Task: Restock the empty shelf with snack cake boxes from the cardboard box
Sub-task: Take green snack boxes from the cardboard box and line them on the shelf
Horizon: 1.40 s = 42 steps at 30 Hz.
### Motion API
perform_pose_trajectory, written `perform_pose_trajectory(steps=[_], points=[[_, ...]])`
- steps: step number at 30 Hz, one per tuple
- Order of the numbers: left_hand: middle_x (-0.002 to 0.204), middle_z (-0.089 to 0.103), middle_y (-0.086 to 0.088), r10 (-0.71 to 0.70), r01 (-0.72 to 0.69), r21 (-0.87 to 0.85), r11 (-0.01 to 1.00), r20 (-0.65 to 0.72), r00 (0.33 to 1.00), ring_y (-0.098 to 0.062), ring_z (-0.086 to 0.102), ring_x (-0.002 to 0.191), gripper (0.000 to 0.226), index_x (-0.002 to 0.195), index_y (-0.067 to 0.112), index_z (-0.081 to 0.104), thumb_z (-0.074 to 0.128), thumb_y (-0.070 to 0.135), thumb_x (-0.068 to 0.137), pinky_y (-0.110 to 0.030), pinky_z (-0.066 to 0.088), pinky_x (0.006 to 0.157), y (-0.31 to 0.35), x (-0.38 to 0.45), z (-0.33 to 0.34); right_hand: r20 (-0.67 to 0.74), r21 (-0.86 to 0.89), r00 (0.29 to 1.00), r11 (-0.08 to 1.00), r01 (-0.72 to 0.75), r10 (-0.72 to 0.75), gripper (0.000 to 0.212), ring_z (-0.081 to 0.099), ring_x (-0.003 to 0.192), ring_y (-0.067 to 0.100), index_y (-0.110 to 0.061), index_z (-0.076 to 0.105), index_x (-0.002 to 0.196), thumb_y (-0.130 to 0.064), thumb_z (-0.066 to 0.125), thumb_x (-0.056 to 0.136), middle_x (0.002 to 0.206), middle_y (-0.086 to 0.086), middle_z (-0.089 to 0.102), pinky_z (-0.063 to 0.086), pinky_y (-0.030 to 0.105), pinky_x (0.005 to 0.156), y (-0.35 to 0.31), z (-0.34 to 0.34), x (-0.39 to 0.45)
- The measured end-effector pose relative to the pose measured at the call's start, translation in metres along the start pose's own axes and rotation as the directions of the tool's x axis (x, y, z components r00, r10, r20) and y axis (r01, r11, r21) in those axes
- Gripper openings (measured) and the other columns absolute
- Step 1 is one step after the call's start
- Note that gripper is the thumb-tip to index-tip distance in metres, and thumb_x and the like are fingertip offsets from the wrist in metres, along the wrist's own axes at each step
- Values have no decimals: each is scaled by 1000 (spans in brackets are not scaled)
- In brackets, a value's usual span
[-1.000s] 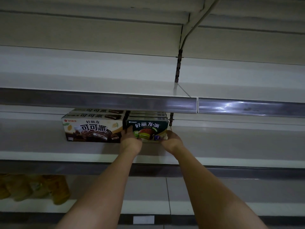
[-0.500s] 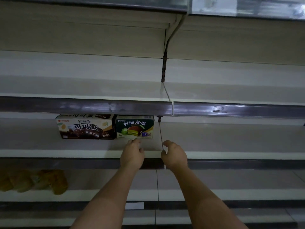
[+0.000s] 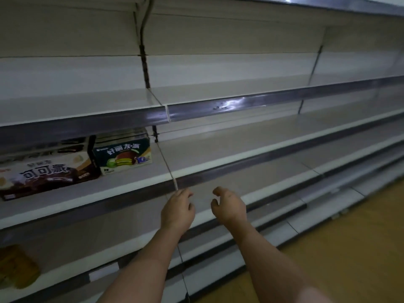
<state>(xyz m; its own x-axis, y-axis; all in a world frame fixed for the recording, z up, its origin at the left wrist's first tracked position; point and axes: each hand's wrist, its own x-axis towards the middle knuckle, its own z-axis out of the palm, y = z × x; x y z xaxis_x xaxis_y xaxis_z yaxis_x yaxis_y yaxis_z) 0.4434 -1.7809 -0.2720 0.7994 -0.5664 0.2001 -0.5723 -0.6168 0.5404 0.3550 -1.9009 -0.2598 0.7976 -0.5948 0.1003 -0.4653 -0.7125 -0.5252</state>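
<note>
Change: both hands had drawn back from the green snack cake box (image 3: 124, 155), now below the shelf edge (image 3: 131, 184) at frame centre
Left hand (image 3: 177, 212): fingers loosely curled, holding nothing
Right hand (image 3: 229, 206): fingers loosely curled, empty, just beside the left
Green box: on the shelf, left of centre, up-left of the hands, touching the brown snack cake box (image 3: 47, 169)

Showing on the shelving (image 3: 135, 186): two stacks of snack cake boxes, one brown-fronted stack (image 3: 47, 171) and one green-fronted stack (image 3: 123, 155), boxes per stack not countable; one blurred yellow packet cluster (image 3: 16, 266); one white shelf tag (image 3: 103, 272); two bare hands, left hand (image 3: 177, 209) and right hand (image 3: 228, 205).
</note>
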Motion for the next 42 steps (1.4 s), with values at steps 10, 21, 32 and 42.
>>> perform_pose_trajectory(steps=[10,21,32,42], points=[[130,54,3,294,-274,-108,956,319,901,-16,55,112,36,130,20,52,48,18,94,-31,48,92,63,-63,69,-158,-61,929,936,-347,334,36,58,108,17,-19,52,129,-26,45,95,125,-1,59,48,28,85,79,-27,-116],[124,54,7,564,-530,-221,819,484,669,-12,55,107,35,127,25,52,49,21,92,-33,51,87,194,-164,143,-322,27,662,706,-708,677,37,54,117,16,-24,54,126,-29,47,90,128,-5,59,45,28,89,190,-91,-275],[119,59,5,657,-593,-328,735,558,507,-15,57,107,27,117,24,60,51,22,91,-28,48,88,325,-296,214,-370,105,425,491,-865,826,33,59,105,13,-25,52,128,-27,44,97,125,-7,58,50,27,75,300,-170,-440],[125,53,9,682,-672,-319,669,623,383,-13,54,109,35,128,26,50,44,21,95,-30,51,79,401,-387,263,-338,198,295,374,-906,893,22,59,99,20,-25,57,111,-25,50,90,111,-1,62,47,29,72,383,-212,-540]])
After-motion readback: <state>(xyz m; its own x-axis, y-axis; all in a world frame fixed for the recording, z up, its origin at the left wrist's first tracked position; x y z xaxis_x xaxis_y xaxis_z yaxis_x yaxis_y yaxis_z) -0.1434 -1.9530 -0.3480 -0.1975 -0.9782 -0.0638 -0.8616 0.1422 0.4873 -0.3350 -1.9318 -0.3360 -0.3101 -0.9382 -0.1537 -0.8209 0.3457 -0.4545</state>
